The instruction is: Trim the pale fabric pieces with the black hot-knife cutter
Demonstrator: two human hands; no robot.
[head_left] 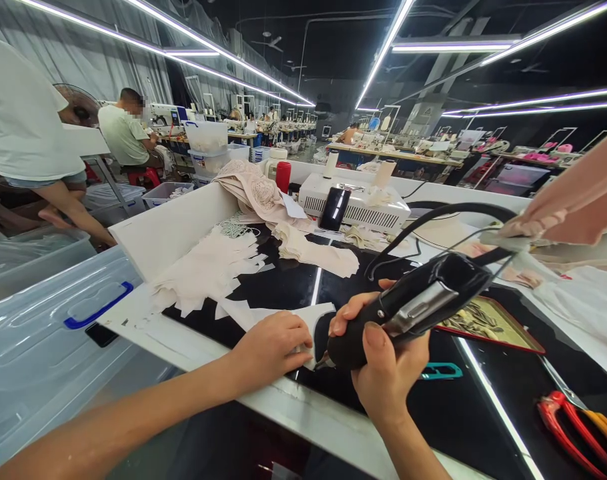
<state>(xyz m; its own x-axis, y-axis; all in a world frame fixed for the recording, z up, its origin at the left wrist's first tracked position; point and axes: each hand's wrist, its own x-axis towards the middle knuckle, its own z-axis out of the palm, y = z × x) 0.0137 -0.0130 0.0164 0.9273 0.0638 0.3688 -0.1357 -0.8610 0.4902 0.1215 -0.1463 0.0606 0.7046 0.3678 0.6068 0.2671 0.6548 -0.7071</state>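
My right hand (386, 363) is wrapped around a black corded hand tool (408, 307) with a metal lever along its side; its exact kind I cannot tell. The tool's front end points down and left towards a cream fabric piece (311, 320) at the table's near edge. Curled over that piece is my left hand (278, 343), closed on its edge, close beside the tool's tip. A fan of cut cream fabric pieces (208, 267) lies to the left. Farther back sits a neat stack of similar pieces (318, 253). The exact tip contact is hidden.
Red-handled scissors (563, 407), teal thread snips (441, 371) and a tray of small parts (493, 323) lie at right. A phone (334, 208) leans on a vented white box (363, 200). Pink cloth (578, 187) hangs by the tool's cable. One person (23, 113) stands at left.
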